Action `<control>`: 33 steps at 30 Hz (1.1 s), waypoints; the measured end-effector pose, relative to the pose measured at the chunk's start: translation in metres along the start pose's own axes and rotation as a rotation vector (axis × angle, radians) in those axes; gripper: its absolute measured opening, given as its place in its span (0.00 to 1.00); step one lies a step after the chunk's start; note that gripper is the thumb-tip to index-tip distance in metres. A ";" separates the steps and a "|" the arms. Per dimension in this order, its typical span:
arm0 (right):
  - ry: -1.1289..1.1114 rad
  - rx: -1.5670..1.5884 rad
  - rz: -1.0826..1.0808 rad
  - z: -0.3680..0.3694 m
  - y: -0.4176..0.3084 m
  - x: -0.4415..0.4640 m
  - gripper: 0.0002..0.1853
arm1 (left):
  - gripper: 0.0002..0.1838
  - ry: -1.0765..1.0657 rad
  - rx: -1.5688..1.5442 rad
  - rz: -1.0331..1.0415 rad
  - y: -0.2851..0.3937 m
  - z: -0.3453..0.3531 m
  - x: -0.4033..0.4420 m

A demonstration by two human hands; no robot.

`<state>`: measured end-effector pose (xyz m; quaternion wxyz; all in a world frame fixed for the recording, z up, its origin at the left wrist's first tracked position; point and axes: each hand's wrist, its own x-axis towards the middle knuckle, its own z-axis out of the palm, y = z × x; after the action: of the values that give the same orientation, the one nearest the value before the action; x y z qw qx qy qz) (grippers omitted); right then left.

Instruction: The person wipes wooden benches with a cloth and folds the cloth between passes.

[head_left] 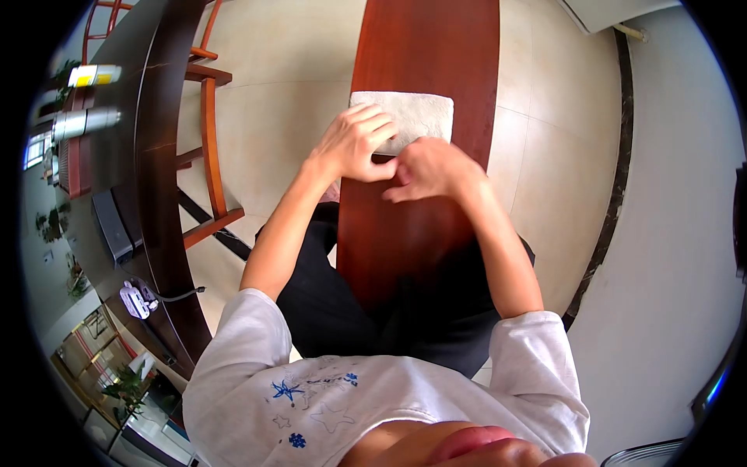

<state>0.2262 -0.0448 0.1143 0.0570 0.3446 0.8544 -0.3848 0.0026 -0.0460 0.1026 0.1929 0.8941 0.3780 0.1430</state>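
A folded off-white towel [424, 117] lies flat across the reddish-brown wooden bench [424, 47]. Over the towel's left part is my left hand [358, 144], its fingers bent and its thumb stretched out toward the right; I see nothing held in it. At the near right edge of the towel, my right hand [436, 171] points leftward, its thumb low and its fingers curled and slightly blurred. The two hands nearly meet at the towel's near edge. Whether the right fingers touch the cloth or pinch anything is hidden.
The bench runs between my legs in black trousers [334, 319]. A dark table [167, 194] stands on the left, with a cable and a white plug-like device [138, 300] on it. Beside it is a wooden chair [210, 148]. A pale wall [669, 194] rises on the right.
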 end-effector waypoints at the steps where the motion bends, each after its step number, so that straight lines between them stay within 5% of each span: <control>1: -0.053 -0.060 0.013 -0.001 -0.017 -0.001 0.26 | 0.24 0.091 0.027 0.093 0.005 -0.002 0.002; 5: -0.177 -0.002 0.113 0.007 -0.032 -0.009 0.25 | 0.32 0.113 0.031 0.259 0.015 0.017 0.007; 12: -0.382 0.219 0.107 -0.002 -0.042 -0.005 0.33 | 0.56 0.164 0.184 0.211 -0.041 0.016 0.008; 17: -0.751 0.422 -0.061 0.013 -0.071 -0.016 0.35 | 0.53 -0.040 0.194 0.051 -0.017 0.035 0.047; 22: -0.612 0.196 -0.221 0.038 -0.082 -0.003 0.35 | 0.55 -0.145 0.148 -0.088 -0.017 0.034 0.070; 25: -0.620 0.241 -0.179 0.030 -0.075 0.003 0.34 | 0.55 -0.028 0.178 -0.171 -0.019 0.037 0.086; 33: -0.641 -0.070 -0.106 0.095 -0.085 0.017 0.36 | 0.47 0.012 0.112 0.072 0.015 0.058 0.069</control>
<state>0.1438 -0.1416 0.0943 0.3148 0.1585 0.8225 -0.4465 0.0820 -0.0188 0.0657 0.1352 0.9157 0.3541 0.1337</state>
